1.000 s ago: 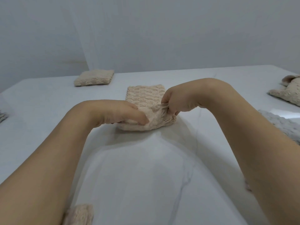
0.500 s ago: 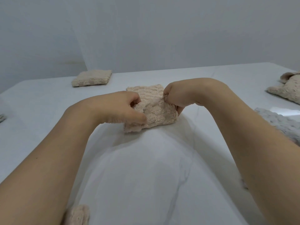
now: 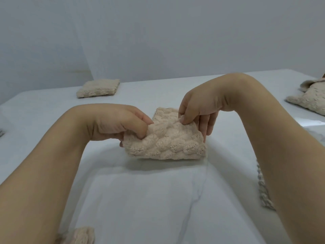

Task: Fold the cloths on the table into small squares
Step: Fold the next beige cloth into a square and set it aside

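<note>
Beige knitted cloth (image 3: 167, 140), folded, mid-table (image 3: 140, 199), held between both hands. Left hand (image 3: 119, 124) pinches its left edge, fingers curled into the fabric; right hand (image 3: 198, 106) pinches its upper right part between thumb and forefinger, other fingers extended behind the right edge.

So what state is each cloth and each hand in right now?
Fluffy beige cloth in the middle: partly folded, pinched by both hands.
Left hand: pinching the cloth's left side.
Right hand: pinching its top layer.
Beige cloth at far left: folded into a square, lying flat.
Beige cloth at far right: rumpled, unfolded.
Grey knitted cloth by the right arm: mostly hidden.
</note>
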Motion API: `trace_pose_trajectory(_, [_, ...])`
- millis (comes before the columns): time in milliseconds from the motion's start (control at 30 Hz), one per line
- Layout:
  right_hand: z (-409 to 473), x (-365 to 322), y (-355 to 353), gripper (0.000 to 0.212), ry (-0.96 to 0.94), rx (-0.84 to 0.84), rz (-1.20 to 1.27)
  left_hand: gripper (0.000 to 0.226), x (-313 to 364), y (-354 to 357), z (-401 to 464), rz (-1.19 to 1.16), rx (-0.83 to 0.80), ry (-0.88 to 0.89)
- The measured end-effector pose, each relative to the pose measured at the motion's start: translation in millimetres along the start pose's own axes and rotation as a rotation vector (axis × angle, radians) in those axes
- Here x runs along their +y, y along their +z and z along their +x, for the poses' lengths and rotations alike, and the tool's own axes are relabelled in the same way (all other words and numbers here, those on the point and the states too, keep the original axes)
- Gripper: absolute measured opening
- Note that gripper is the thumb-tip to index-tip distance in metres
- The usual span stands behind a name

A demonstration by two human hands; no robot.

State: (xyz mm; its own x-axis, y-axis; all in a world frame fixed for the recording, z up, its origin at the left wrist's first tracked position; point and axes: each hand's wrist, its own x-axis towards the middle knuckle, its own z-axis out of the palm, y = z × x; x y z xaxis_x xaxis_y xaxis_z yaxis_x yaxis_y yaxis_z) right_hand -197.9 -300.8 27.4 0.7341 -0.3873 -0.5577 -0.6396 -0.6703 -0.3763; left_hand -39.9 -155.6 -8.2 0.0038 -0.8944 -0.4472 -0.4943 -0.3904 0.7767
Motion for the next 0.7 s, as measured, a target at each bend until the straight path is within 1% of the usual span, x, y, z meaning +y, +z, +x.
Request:
trace_pose_trajectory(67, [1,6,-3,0.023,0.03,0.061,-0.005,0.031,1,-2,2,-0.011,0.132,0.045])
trace_pose_trajectory(167, [7,14,-6,0.022,0.074,0.243,-0.008,0.024,-5,-1,18,-0.015,0.474,0.14])
trace_pose_trajectory(200, [11,17,-6,0.023,0.084,0.303,-0.018,0.025,-8,0,23,-0.029,0.542,0.161])
trace_pose_trajectory(233, [16,20,-6,0.024,0.095,0.351,-0.024,0.029,-13,2,28,-0.034,0.556,0.167])
trace_pose_trajectory(267, [21,22,-4,0.024,0.108,0.386,-0.031,0.032,-18,4,32,-0.036,0.536,0.159])
trace_pose_trajectory(333, [31,26,0,0.026,0.137,0.413,-0.065,0.023,-28,10,41,-0.048,0.513,0.139])
trace_pose_trajectory(367, [36,28,2,0.026,0.15,0.422,-0.084,0.018,-32,13,45,-0.015,0.546,0.134])
trace_pose_trajectory(467, [46,34,7,0.019,0.152,0.462,-0.098,0.015,-35,20,58,0.1,0.69,0.168])
trace_pose_trajectory(600, [51,38,5,0.023,0.135,0.506,-0.029,0.013,-34,23,62,0.053,0.775,0.217])
trace_pose_trajectory(700, [50,36,4,0.028,0.068,0.491,0.084,0.013,-35,20,61,-0.004,0.813,0.226])
